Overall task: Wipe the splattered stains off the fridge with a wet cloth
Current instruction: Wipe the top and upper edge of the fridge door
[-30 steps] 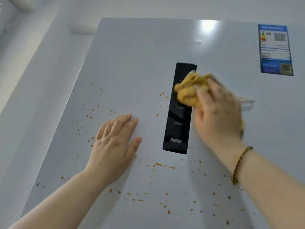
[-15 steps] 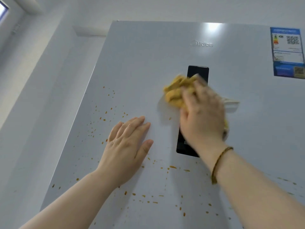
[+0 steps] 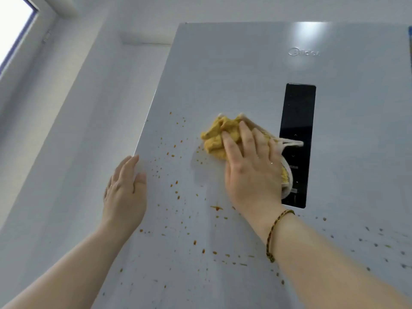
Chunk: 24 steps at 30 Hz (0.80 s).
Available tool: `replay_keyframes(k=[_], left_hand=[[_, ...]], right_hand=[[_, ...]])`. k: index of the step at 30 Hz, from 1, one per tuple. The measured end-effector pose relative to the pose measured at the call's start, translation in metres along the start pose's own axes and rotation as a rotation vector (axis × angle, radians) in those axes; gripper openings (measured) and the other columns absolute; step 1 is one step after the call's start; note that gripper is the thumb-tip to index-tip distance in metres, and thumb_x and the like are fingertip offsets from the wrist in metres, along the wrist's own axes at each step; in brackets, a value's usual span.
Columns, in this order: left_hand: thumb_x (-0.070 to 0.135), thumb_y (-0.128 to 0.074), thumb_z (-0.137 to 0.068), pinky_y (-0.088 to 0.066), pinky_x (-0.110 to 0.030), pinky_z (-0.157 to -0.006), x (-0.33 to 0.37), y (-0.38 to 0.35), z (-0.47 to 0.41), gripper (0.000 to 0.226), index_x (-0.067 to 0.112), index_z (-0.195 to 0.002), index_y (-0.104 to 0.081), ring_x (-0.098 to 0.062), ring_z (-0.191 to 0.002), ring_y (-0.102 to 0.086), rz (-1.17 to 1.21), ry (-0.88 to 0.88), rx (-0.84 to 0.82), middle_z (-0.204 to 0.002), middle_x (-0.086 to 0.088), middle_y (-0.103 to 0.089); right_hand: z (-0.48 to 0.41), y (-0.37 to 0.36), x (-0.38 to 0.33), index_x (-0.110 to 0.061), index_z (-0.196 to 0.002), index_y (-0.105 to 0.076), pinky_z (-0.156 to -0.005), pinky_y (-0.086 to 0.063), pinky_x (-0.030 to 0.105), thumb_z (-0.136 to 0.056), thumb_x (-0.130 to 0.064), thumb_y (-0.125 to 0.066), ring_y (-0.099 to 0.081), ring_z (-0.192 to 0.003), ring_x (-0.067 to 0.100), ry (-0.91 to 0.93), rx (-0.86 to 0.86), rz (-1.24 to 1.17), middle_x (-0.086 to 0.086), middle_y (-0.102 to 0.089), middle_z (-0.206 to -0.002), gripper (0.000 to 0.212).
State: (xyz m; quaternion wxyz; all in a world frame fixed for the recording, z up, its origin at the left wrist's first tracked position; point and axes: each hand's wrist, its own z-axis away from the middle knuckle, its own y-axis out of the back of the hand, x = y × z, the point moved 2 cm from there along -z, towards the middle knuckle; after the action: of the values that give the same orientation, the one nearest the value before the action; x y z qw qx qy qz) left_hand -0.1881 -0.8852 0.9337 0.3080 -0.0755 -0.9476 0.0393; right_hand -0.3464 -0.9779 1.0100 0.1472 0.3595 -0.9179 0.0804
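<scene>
Far out beyond the left hand [image 3: 124, 192], a window [image 3: 13, 25] is letting daylight in, and a pale wall is filling the space up to the fridge [image 3: 245, 74]. The left hand is lying flat with its fingers straight and close together, resting right at the door's left edge with the thumb on the front face. Judging by the pose, it is bracing the person and steadying the door against the push of wiping.

Between the two hands, orange-brown stains [image 3: 176, 192] are speckling the white surface, and more are scattering below both wrists. Just up and to the right of them, the yellow cloth [image 3: 219, 139] is bunching against the door under the right hand [image 3: 252, 166]. That hand is pressing the cloth flat with straight, slightly spread fingers rather than clutching it, probably so that as much of the damp cloth as possible is meeting the door.

A white loop of the cloth is poking out past the little-finger side onto the black control panel [image 3: 297, 108], just right of the hand. A braided bracelet [image 3: 274, 233] is circling the right wrist.
</scene>
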Motion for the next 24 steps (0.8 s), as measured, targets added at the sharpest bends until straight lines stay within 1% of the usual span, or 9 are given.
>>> replay_keyframes(k=[4,8,10,12,14,16,19,21,24], left_hand=[[0.026,-0.032,-0.098,-0.011,-0.036,-0.116,-0.022,0.013,-0.003,0.05,0.02,-0.145,-0.018,-0.016,-0.141,-0.015,0.027,0.168,-0.072,-0.152,0.003,-0.022],[0.033,-0.03,-0.098,-0.019,-0.037,-0.113,-0.031,0.023,-0.005,0.046,0.025,-0.142,-0.026,-0.021,-0.137,-0.027,0.032,0.324,-0.202,-0.146,0.004,-0.034],[0.031,-0.029,-0.098,-0.035,-0.035,-0.099,-0.033,0.024,-0.001,0.034,0.026,-0.128,-0.046,-0.022,-0.123,-0.044,0.099,0.377,-0.311,-0.134,0.003,-0.048],[0.026,-0.03,-0.099,-0.042,-0.026,-0.072,-0.031,0.026,0.005,0.026,0.028,-0.101,-0.056,-0.012,-0.095,-0.056,0.18,0.385,-0.372,-0.111,0.002,-0.06],[0.023,-0.03,-0.099,-0.038,-0.018,-0.063,-0.031,0.03,0.006,0.028,0.031,-0.094,-0.057,-0.002,-0.086,-0.056,0.233,0.376,-0.388,-0.102,0.008,-0.062],[0.021,-0.03,-0.099,-0.038,-0.016,-0.063,-0.035,0.033,0.006,0.032,0.035,-0.093,-0.058,0.001,-0.087,-0.056,0.257,0.363,-0.425,-0.1,0.012,-0.062],[0.02,-0.029,-0.1,-0.039,-0.016,-0.066,-0.036,0.036,0.004,0.035,0.038,-0.091,-0.059,0.001,-0.09,-0.057,0.298,0.367,-0.463,-0.099,0.015,-0.063],[0.019,-0.03,-0.099,-0.04,-0.016,-0.067,-0.037,0.037,0.004,0.036,0.038,-0.091,-0.059,0.001,-0.089,-0.058,0.322,0.375,-0.473,-0.098,0.016,-0.064],[0.016,-0.031,-0.099,-0.043,-0.018,-0.071,-0.038,0.037,0.005,0.038,0.038,-0.09,-0.061,-0.001,-0.089,-0.06,0.355,0.4,-0.478,-0.096,0.015,-0.066]], right_hand=[[-0.006,-0.005,0.001,-0.018,-0.114,-0.064,-0.093,-0.044,0.048,-0.074,-0.025,-0.032,-0.063,-0.102,0.034,0.234,-0.108,0.014,0.014,-0.062,-0.119,0.051],[-0.036,-0.001,0.013,-0.012,-0.118,-0.06,-0.091,-0.04,0.061,-0.08,-0.022,-0.039,-0.056,-0.111,0.041,0.086,-0.095,0.018,0.02,-0.056,-0.126,0.045],[-0.041,0.001,0.002,-0.013,-0.127,-0.053,-0.098,-0.03,0.064,-0.084,-0.015,-0.046,-0.046,-0.122,0.042,-0.081,-0.091,-0.02,0.021,-0.046,-0.137,0.043],[-0.031,-0.003,-0.016,-0.015,-0.129,-0.052,-0.101,-0.027,0.062,-0.084,-0.012,-0.049,-0.043,-0.124,0.04,-0.127,-0.116,-0.058,0.019,-0.043,-0.139,0.044],[-0.013,-0.01,-0.033,-0.016,-0.117,-0.062,-0.091,-0.04,0.061,-0.076,-0.017,-0.048,-0.057,-0.109,0.038,0.057,-0.093,-0.017,0.017,-0.057,-0.126,0.044],[-0.006,-0.016,-0.037,-0.02,-0.111,-0.066,-0.085,-0.045,0.059,-0.073,-0.023,-0.038,-0.062,-0.102,0.034,0.231,-0.155,-0.005,0.013,-0.063,-0.119,0.047],[-0.032,-0.016,-0.028,-0.019,-0.109,-0.067,-0.084,-0.045,0.058,-0.072,-0.025,-0.033,-0.063,-0.101,0.034,0.311,-0.141,-0.025,0.014,-0.064,-0.116,0.05],[-0.054,-0.012,-0.029,-0.017,-0.118,-0.061,-0.094,-0.038,0.058,-0.078,-0.023,-0.035,-0.055,-0.114,0.036,0.227,-0.166,-0.04,0.016,-0.056,-0.128,0.048],[-0.076,-0.017,-0.041,-0.025,-0.142,-0.028,-0.113,-0.009,0.051,-0.094,-0.022,-0.034,-0.015,-0.14,0.029,-0.01,-0.24,-0.043,0.008,-0.012,-0.155,0.049]])
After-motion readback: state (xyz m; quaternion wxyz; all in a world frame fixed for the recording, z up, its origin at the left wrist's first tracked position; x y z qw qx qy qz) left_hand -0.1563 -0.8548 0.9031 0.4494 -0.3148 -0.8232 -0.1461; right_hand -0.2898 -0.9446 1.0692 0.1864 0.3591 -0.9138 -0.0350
